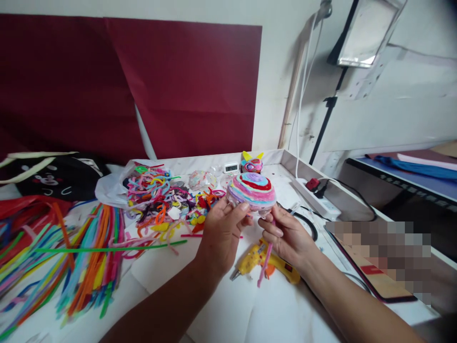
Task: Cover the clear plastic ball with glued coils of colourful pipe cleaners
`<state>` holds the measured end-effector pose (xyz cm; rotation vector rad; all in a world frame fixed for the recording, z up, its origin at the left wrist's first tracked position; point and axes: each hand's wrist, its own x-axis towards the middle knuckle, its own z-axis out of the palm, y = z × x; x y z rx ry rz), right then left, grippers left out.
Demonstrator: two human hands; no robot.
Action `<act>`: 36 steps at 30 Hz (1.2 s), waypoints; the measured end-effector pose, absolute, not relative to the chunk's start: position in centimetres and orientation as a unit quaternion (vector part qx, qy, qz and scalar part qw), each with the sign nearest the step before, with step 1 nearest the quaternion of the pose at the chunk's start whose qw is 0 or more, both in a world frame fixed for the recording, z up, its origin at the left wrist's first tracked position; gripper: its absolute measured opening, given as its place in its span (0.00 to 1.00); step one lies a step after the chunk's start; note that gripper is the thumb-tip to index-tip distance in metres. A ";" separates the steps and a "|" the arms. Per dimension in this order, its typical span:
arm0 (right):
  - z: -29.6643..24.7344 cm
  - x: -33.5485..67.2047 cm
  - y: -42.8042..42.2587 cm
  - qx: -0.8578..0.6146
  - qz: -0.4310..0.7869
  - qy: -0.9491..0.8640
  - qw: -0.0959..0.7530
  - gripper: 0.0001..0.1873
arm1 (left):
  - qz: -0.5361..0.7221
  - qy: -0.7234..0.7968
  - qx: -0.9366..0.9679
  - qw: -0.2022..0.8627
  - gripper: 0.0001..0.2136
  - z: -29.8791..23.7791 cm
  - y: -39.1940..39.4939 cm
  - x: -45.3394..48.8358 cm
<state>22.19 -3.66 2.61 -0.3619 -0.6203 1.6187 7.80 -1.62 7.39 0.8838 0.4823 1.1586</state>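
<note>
My left hand [223,233] grips a dome-shaped piece [252,190] covered in spiralled pipe cleaners of pink, red, blue and purple, held above the white table [228,309]. My right hand [287,236] is closed under the dome's right edge, pinching a pink pipe cleaner [264,262] that hangs down from it. A yellow glue gun [262,259] lies on the table just below both hands.
Long pipe cleaners [71,267] fan out at the left, with a heap of cut pieces [160,200] behind. A small finished figure [252,164], a white timer [231,167], a power strip [316,197] with cables and a black bag [57,176] stand further back.
</note>
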 end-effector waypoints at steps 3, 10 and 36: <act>2.5 22.2 -3.6 -0.158 0.708 -0.271 0.632 0.12 | 0.530 0.226 0.396 0.715 0.14 7.4 -1.6 7.9; 2.4 22.1 -3.7 -0.164 0.708 -0.272 0.631 0.13 | 0.547 0.235 0.397 0.699 0.14 6.8 -1.4 8.0; 3.7 21.5 -4.9 -0.413 0.600 -0.414 0.546 0.09 | 0.566 0.262 0.392 0.677 0.20 6.9 0.3 4.2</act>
